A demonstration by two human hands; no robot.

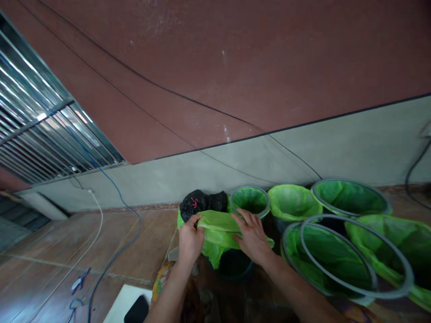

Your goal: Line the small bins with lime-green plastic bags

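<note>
Thin lime-green plastic bag [218, 220], long axis running left to right beyond the dark round bucket [248, 272], left hand [191, 237] pinching one end, right hand [252, 234] the other.

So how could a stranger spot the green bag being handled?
From the wall's pale base, drop to the bins. Near their left end, beside a black bag, is the green bag. Only this one is held by the left hand and right hand.
</note>
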